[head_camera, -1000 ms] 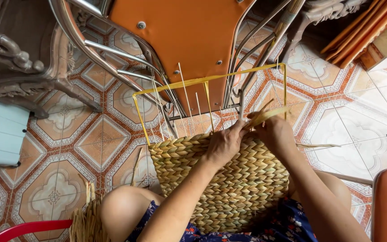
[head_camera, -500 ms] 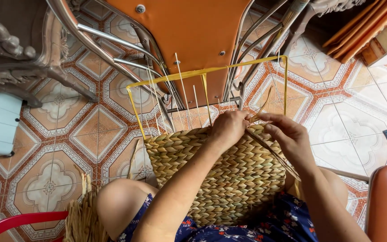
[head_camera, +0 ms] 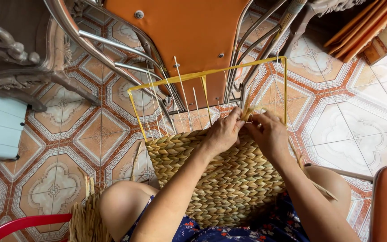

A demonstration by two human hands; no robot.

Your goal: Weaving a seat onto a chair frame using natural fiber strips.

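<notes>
Half-woven basket [head_camera: 216, 179] of braided tan straw rests on the person's lap, between the knees, rim edge facing away. Yellow wire frame [head_camera: 207, 74] rises from it, thin upright spokes [head_camera: 182, 89] still bare above the weave. Left hand [head_camera: 222, 133] sits on the top row, fingers curled, pinching the straw strand [head_camera: 248, 112] at the weave edge. Right hand [head_camera: 269, 134] just beside it, fingers closed on the same strand; the two hands nearly touch.

Step in hand, by my read: working a strand along the top row near the right side of the frame. Next move calls for passing it behind the next spoke and pulling snug, keeping row level.

Around: orange chair seat [head_camera: 189, 36] with metal legs ahead, patterned tile floor [head_camera: 59, 148], loose straw bundle [head_camera: 86, 219] lower left, red stool rim [head_camera: 19, 224].
</notes>
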